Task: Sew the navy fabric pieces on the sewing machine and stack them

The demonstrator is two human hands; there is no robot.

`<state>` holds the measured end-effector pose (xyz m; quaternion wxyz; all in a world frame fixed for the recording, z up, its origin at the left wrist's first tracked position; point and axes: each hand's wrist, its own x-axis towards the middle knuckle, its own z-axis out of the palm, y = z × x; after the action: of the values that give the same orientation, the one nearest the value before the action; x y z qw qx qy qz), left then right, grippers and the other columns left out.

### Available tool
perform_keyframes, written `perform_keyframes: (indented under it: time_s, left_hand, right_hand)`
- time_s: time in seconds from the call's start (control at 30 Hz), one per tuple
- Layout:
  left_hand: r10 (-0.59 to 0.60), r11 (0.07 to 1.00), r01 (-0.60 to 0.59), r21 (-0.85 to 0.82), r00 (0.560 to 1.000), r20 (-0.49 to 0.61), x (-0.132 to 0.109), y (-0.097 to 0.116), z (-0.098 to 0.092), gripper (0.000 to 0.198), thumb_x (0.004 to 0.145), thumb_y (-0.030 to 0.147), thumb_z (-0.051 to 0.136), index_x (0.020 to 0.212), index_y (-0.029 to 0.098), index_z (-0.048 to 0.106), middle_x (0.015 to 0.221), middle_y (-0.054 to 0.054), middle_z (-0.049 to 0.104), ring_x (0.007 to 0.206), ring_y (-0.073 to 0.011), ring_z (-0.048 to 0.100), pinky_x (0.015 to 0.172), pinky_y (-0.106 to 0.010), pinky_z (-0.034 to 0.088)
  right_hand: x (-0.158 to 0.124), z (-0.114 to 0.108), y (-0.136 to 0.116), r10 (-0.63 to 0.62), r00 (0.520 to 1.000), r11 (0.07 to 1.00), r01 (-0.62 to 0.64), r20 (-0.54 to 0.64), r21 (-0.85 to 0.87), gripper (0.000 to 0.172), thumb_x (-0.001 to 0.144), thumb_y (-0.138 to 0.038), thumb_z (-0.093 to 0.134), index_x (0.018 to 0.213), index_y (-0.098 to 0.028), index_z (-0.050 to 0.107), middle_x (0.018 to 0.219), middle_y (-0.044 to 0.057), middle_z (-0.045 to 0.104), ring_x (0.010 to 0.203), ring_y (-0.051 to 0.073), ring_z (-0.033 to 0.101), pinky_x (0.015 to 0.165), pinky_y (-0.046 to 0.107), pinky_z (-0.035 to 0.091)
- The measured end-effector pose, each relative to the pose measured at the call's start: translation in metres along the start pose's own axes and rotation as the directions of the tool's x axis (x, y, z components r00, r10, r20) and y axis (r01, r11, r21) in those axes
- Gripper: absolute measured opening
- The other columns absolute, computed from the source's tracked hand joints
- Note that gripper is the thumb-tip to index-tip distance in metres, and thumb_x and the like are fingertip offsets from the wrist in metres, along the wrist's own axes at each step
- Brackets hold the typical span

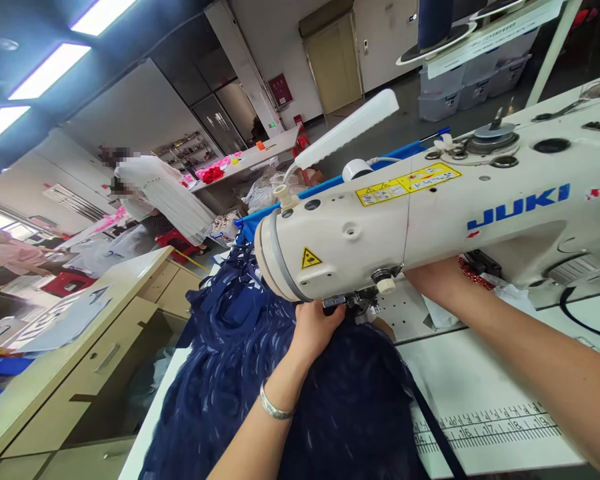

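A white JUKI sewing machine (430, 213) stands across the work table. Dark navy ruffled fabric (220, 373) is heaped under its head and spreads toward me over the table edge. My left hand (316, 328), with a silver bangle on its wrist, is closed on the fabric beside the presser foot (360, 303); the fingertips are partly hidden by the machine head. My right hand (430, 277) reaches under the machine arm from the right, and its fingers are hidden behind it. A narrow navy strip (435, 427) trails down at the right of the heap.
A ruler scale (490, 427) runs along the table's front. Left is a wooden cabinet (95, 360) with drawers. Above hangs a thread stand (435, 47). Behind are other people (155, 187), red stools (67, 283) and clear storage boxes (475, 80).
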<state>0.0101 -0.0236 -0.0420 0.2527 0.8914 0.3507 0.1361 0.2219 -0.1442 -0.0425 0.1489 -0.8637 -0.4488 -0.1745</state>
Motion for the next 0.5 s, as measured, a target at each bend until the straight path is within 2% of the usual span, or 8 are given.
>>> perform_keyframes:
  time_s: [0.13,0.23,0.4,0.5]
  left_hand:
    - [0.031,0.997,-0.032,0.074,0.999,0.020,-0.004,0.003,0.000,0.011,0.082,0.026,0.063,0.082,0.020,0.072,0.088,-0.003,0.073,0.092,-0.0218,0.065,0.085,-0.032,0.045]
    - [0.056,0.985,-0.065,0.161,0.996,0.063,-0.009,0.006,-0.002,0.015,0.086,0.029,0.062,0.087,0.023,0.075,0.094,-0.004,0.073,0.096,-0.0234,0.064,0.085,-0.034,0.045]
    - [0.157,0.904,-0.221,0.367,0.968,0.198,-0.015,0.011,-0.011,0.023,0.093,0.031,0.054,0.108,0.032,0.072,0.104,-0.004,0.071,0.105,-0.0258,0.061,0.089,-0.040,0.044]
    - [0.157,0.854,-0.240,0.462,0.965,0.211,-0.016,0.012,-0.018,0.026,0.094,0.028,0.053,0.115,0.034,0.068,0.109,-0.004,0.070,0.107,-0.0278,0.060,0.087,-0.043,0.045]
  right_hand:
    - [-0.002,-0.001,-0.001,-0.029,0.994,0.999,0.033,0.109,-0.035,0.049,0.084,0.002,0.042,0.130,-0.007,0.056,0.126,0.020,0.060,0.129,0.035,0.045,0.109,0.059,0.031]
    - [-0.002,-0.004,-0.002,-0.026,0.991,0.998,0.033,0.133,-0.046,0.049,0.083,0.003,0.041,0.129,-0.005,0.056,0.123,0.021,0.062,0.126,0.036,0.048,0.107,0.060,0.033]
    - [0.001,-0.009,-0.004,0.020,0.995,1.000,-0.019,0.101,-0.012,0.044,0.093,-0.006,0.033,0.132,-0.008,0.054,0.125,0.021,0.060,0.128,0.034,0.047,0.109,0.060,0.029]
    - [0.003,-0.009,-0.004,0.018,0.999,0.999,-0.019,0.027,0.042,0.047,0.092,-0.009,0.034,0.137,-0.012,0.049,0.132,0.018,0.056,0.133,0.033,0.040,0.112,0.059,0.025]
